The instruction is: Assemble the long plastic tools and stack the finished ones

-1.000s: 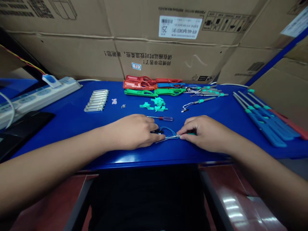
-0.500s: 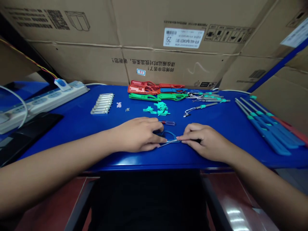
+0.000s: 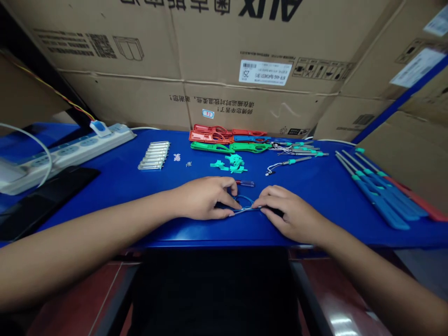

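Note:
Between my hands, near the table's front edge, lies a blue plastic handle shell (image 3: 248, 199) with a looped opening. A thin pale strip or wire runs along its near side; I cannot tell which. My left hand (image 3: 205, 198) is closed on the shell's left part, thumb and fingertips at the pale strip. My right hand (image 3: 289, 210) pinches the shell's right end, and its fingers hide what lies beneath them. Just beyond my left fingertips is a small screwdriver (image 3: 248, 184) with a clear purplish handle.
Green clips (image 3: 236, 163), red shells (image 3: 212, 136) and green shells (image 3: 250, 147) lie farther back. Wired metal rods (image 3: 296, 161) lie right of them, finished-looking blue-handled tools (image 3: 381, 200) at far right. Glass-like tubes (image 3: 154, 155), screws (image 3: 189, 164) and a power strip (image 3: 66, 156) are left.
The camera view has tilted up slightly. My right fingers have shifted a little left along the blue handle shell, nearer my left hand. Both hands stay on it.

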`<action>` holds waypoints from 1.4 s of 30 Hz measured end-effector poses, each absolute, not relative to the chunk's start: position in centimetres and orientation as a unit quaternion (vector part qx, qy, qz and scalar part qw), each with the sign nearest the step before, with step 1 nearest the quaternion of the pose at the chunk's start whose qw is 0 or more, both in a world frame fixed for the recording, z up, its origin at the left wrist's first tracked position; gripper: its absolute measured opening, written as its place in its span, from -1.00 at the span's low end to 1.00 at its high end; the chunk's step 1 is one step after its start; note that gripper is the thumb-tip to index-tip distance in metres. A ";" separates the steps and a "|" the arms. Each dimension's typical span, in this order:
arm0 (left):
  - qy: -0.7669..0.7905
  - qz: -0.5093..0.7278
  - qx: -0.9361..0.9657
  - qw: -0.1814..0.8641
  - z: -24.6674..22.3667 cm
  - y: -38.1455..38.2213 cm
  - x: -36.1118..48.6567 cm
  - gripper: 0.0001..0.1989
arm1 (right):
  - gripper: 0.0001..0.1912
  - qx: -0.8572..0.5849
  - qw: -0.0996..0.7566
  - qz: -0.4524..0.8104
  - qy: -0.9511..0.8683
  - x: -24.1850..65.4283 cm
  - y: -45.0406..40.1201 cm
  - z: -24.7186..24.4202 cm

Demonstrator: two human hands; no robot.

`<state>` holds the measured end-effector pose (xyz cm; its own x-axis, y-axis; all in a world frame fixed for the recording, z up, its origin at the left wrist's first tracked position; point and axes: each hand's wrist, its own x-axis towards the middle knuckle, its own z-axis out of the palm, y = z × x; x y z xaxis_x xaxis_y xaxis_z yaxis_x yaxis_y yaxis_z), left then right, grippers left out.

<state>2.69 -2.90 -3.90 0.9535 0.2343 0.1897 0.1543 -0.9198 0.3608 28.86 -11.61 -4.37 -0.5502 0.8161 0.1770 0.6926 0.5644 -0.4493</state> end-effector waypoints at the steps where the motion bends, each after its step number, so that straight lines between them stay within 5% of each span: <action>1: 0.101 0.118 0.971 0.181 -3.9 -2.9 2.7 -0.76 | -0.72 -0.439 0.181 0.165 -0.865 28.7 -11.7 -4.4; 11: 0.103 0.129 0.971 0.171 -3.7 -2.7 2.5 -0.84 | -0.81 -0.454 0.115 0.073 -0.880 27.3 -11.5 -3.8; 25: 0.104 0.095 0.983 0.116 -3.1 -2.9 2.4 -0.81 | -0.85 -0.475 0.189 0.075 -0.856 28.3 -7.4 -1.7; 35: 0.110 0.034 0.989 0.096 -1.4 -2.0 0.3 -0.83 | -0.71 -0.472 0.065 -0.002 -0.879 26.0 0.8 -1.6; 42: 0.087 0.076 0.983 0.143 0.1 -0.6 -0.9 -0.76 | -0.80 -0.462 0.124 0.013 -0.878 27.0 1.3 -2.7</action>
<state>-0.92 -0.63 0.15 0.9735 0.1918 0.1248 0.1484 -0.9443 0.2938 27.03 1.35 -2.69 -0.5427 0.8144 0.2056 0.8080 0.5730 -0.1371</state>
